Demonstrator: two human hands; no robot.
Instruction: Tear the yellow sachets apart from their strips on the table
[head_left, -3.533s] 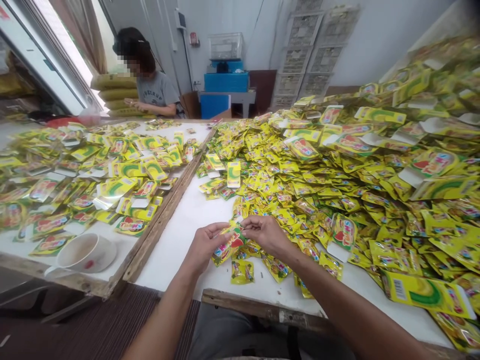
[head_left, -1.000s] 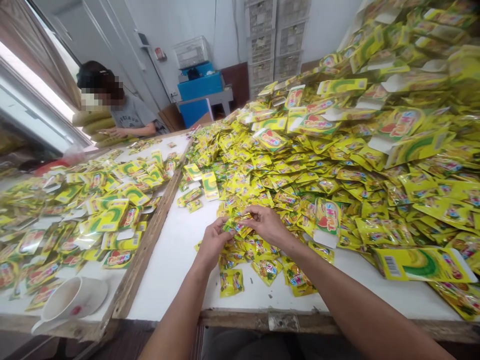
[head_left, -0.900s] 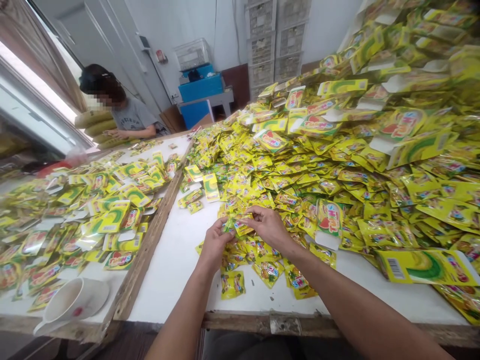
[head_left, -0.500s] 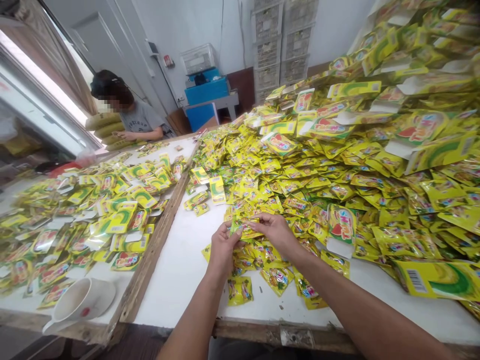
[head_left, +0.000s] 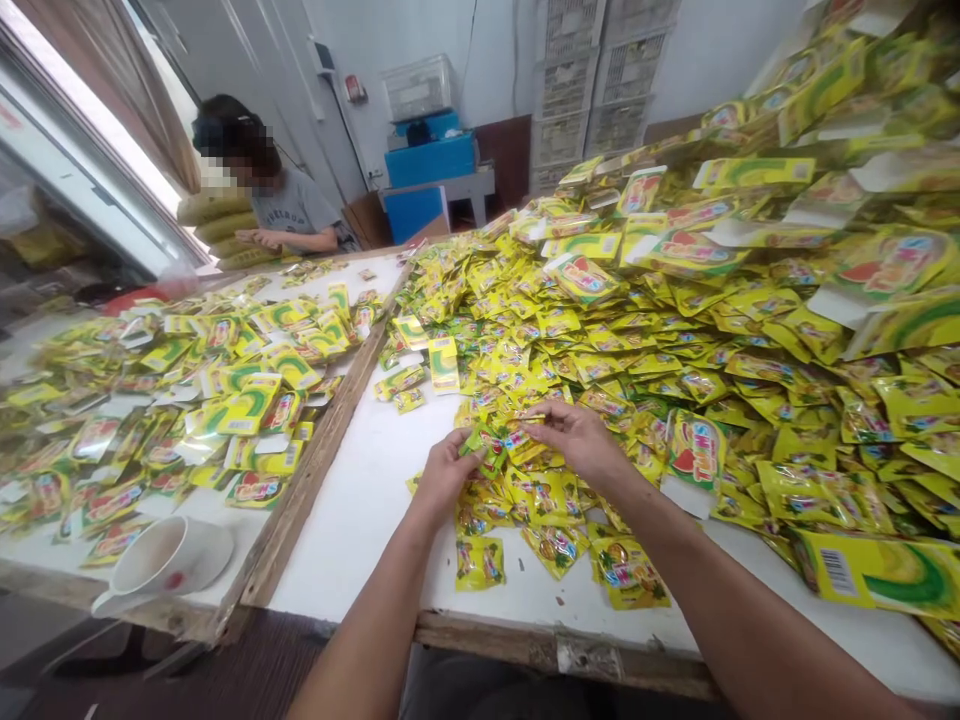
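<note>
Left hand (head_left: 446, 475): bare, above the near part of the table; thumb and fingers were clamped on a small green glossy plastic sachet (head_left: 489, 447), printed in several colours, at its left side.

Right hand (head_left: 589, 445): bare, just right of the left, palm down; fingertips lay near together at the upper edge of a yellow glossy plastic sachet (head_left: 526, 443) beside the green one. Whether they were clamped on it could not be told.

Table (head_left: 330, 540): white top, rough wooden near edge; a long brown wooden strip (head_left: 324, 447) ran from near to far along its left side.

On the table, right: a broad heap of yellow printed plastic packets (head_left: 615, 335), highest at the far right. One yellow, green and white card carton (head_left: 694, 452) leaned upright against it; a yellow carton with a barcode (head_left: 881, 575) lay at the near right. A single square yellow packet (head_left: 480, 563) lay apart by the near edge.

Left of the strip: a spread of yellow and green cartons (head_left: 247, 405), with a white mug (head_left: 172, 560) near.

Far left: a seated person in a grey T-shirt (head_left: 292, 208). Far centre: a blue box (head_left: 431, 157), with white plastic crates (head_left: 570, 85) stacked to its right.
</note>
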